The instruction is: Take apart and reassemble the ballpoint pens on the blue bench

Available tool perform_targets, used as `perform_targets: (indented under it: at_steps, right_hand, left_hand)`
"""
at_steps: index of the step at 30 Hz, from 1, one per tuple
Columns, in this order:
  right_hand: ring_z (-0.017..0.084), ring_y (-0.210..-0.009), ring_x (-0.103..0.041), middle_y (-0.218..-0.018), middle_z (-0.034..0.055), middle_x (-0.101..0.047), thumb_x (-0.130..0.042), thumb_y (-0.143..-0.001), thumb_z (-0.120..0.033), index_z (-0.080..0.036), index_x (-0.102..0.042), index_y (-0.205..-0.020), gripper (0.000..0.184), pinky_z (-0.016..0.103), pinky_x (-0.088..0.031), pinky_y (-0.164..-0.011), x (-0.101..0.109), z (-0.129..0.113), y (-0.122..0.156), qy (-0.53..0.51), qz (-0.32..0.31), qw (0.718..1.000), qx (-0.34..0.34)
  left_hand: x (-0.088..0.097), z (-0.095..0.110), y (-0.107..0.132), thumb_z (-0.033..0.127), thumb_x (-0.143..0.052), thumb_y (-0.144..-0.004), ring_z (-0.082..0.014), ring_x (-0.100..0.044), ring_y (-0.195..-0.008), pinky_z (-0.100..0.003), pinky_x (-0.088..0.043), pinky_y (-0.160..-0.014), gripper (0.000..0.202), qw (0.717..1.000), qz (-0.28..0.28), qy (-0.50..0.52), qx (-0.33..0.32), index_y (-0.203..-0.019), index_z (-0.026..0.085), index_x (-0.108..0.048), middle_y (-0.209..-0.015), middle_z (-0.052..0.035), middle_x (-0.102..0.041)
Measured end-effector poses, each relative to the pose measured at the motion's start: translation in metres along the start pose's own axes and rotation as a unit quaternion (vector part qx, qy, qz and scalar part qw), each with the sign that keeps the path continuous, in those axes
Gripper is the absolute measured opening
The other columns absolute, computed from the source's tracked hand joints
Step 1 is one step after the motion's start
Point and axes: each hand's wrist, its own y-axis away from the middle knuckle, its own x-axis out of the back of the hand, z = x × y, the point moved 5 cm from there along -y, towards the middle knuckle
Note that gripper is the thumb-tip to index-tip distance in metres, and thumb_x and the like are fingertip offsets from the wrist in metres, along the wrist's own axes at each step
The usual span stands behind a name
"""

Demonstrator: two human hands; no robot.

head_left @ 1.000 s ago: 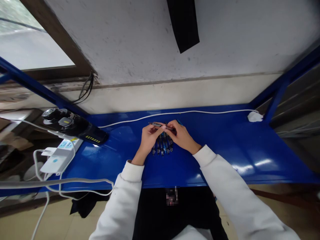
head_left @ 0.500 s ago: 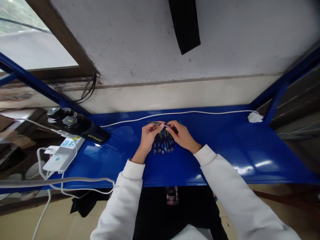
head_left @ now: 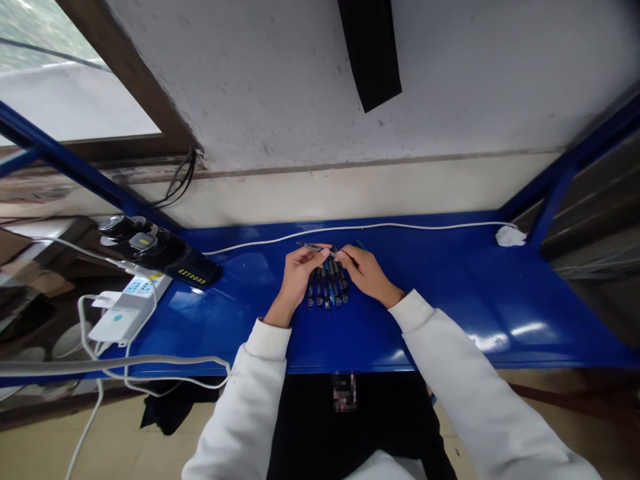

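Two bare hands work close together above the middle of the blue table (head_left: 460,273), both in white sleeves (head_left: 265,340). The left hand (head_left: 298,268) grasps a dark pen (head_left: 313,247) between thumb and fingers; its pointed end projects to the left, beyond the fingers. The right hand (head_left: 366,272) is closed, thumb against fingers, at the opposite end of the same pen — the exact contact there is partly hidden by the fingers. The pen lies roughly crosswise, above the table surface. Directly below and in front of the hands, several assembled pens (head_left: 328,288) lie side by side on the table, clips toward the person, their far ends partly covered by the hands. A blue item (head_left: 361,245), mostly hidden, shows just behind the right hand. Behind the hands, a white cable (head_left: 280,238) runs along the rear of the table to a crumpled white wad (head_left: 510,235) at the right. At the left — well apart from the pens — a black bottle (head_left: 160,250) stands near a white power strip (head_left: 130,307).
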Motion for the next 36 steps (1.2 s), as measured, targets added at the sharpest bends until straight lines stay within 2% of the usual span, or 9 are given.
perform_targets:
  at_steps: [5,11,15,17,21,23,27,31,36]
  right_hand:
    - [0.021,-0.080,-0.066,-0.094,0.0017,-0.072,-0.058,-0.116,-0.058,-0.027,-0.062,-0.112,0.031,0.035,-0.050,-0.077,0.0017,-0.0017,-0.0007,-0.029,0.012,0.999,-0.011]
    - [0.021,-0.075,-0.062,-0.083,0.0009,-0.066,-0.045,-0.120,-0.059,-0.026,-0.057,-0.091,0.045,0.035,-0.048,-0.074,0.0008,-0.0040,-0.0011,-0.012,-0.003,1.000,-0.008]
    - [0.021,-0.079,-0.066,-0.093,0.0013,-0.071,-0.060,-0.115,-0.055,-0.027,-0.060,-0.112,0.028,0.034,-0.050,-0.074,0.0012,-0.0025,0.0014,-0.050,0.013,0.999,-0.017]
    - [0.020,-0.077,-0.065,-0.092,0.0003,-0.070,-0.065,-0.112,-0.054,-0.027,-0.059,-0.109,0.028,0.034,-0.050,-0.072,0.0012,-0.0029,0.0018,-0.058,0.011,0.998,-0.014]
    - [0.020,-0.076,-0.062,-0.084,0.0001,-0.067,-0.051,-0.118,-0.058,-0.025,-0.062,-0.095,0.041,0.034,-0.048,-0.074,-0.0008,-0.0049,0.0004,-0.038,-0.027,0.999,-0.011]
    - [0.021,-0.078,-0.064,-0.085,0.0007,-0.068,-0.046,-0.119,-0.060,-0.025,-0.064,-0.098,0.044,0.035,-0.050,-0.076,-0.0009,-0.0053,0.0000,-0.043,-0.032,0.998,-0.015]
    - [0.021,-0.080,-0.065,-0.091,0.0005,-0.070,-0.057,-0.115,-0.062,-0.027,-0.061,-0.109,0.035,0.035,-0.051,-0.076,0.0008,-0.0050,0.0002,-0.064,-0.009,0.998,-0.022]
    - [0.021,-0.077,-0.063,-0.084,0.0006,-0.067,-0.046,-0.119,-0.061,-0.026,-0.064,-0.097,0.045,0.036,-0.050,-0.076,-0.0011,-0.0059,0.0000,-0.043,-0.030,0.998,-0.015]
    - [0.020,-0.076,-0.062,-0.089,-0.0004,-0.067,-0.058,-0.115,-0.060,-0.028,-0.060,-0.113,0.032,0.034,-0.049,-0.072,0.0004,-0.0070,0.0009,-0.081,-0.011,0.996,-0.025]
  left_hand:
    - [-0.0008,0.0010,0.0004,0.042,-0.098,-0.087,-0.0150,-0.064,-0.077,-0.031,-0.054,-0.074,0.024,1.000,-0.003,0.000,-0.002,-0.101,0.025,-0.093,-0.114,-0.0073,-0.086]
    - [-0.0026,0.0000,0.0013,0.042,-0.099,-0.086,-0.0171,-0.067,-0.080,-0.033,-0.056,-0.077,0.023,1.000,-0.027,-0.002,0.008,-0.100,0.025,-0.093,-0.113,-0.0077,-0.087]
    - [-0.0037,0.0002,0.0020,0.039,-0.099,-0.086,-0.0163,-0.068,-0.082,-0.033,-0.056,-0.079,0.018,0.999,-0.042,0.008,0.012,-0.098,0.026,-0.094,-0.119,-0.0075,-0.087]
    - [-0.0035,0.0007,0.0022,0.039,-0.098,-0.087,-0.0160,-0.068,-0.081,-0.033,-0.056,-0.079,0.018,0.999,-0.042,0.010,0.014,-0.099,0.026,-0.094,-0.120,-0.0075,-0.087]
    - [-0.0027,0.0015,0.0026,0.041,-0.098,-0.087,-0.0183,-0.070,-0.082,-0.034,-0.058,-0.079,0.024,0.999,-0.035,0.006,0.019,-0.105,0.026,-0.094,-0.115,-0.0079,-0.087]
    - [-0.0032,0.0017,0.0028,0.041,-0.098,-0.086,-0.0186,-0.071,-0.084,-0.034,-0.058,-0.080,0.024,0.999,-0.039,0.007,0.019,-0.104,0.026,-0.094,-0.116,-0.0082,-0.087]
    - [-0.0039,0.0017,0.0030,0.041,-0.099,-0.086,-0.0189,-0.072,-0.086,-0.035,-0.059,-0.081,0.021,0.999,-0.042,0.011,0.015,-0.098,0.026,-0.093,-0.126,-0.0081,-0.086]
    - [-0.0038,0.0009,0.0030,0.040,-0.098,-0.087,-0.0190,-0.071,-0.085,-0.036,-0.060,-0.081,0.019,0.999,-0.044,0.010,0.015,-0.099,0.026,-0.093,-0.122,-0.0082,-0.087]
    - [-0.0046,0.0019,0.0037,0.039,-0.098,-0.087,-0.0192,-0.072,-0.087,-0.036,-0.060,-0.082,0.018,0.999,-0.046,0.015,0.019,-0.097,0.025,-0.093,-0.128,-0.0084,-0.085]
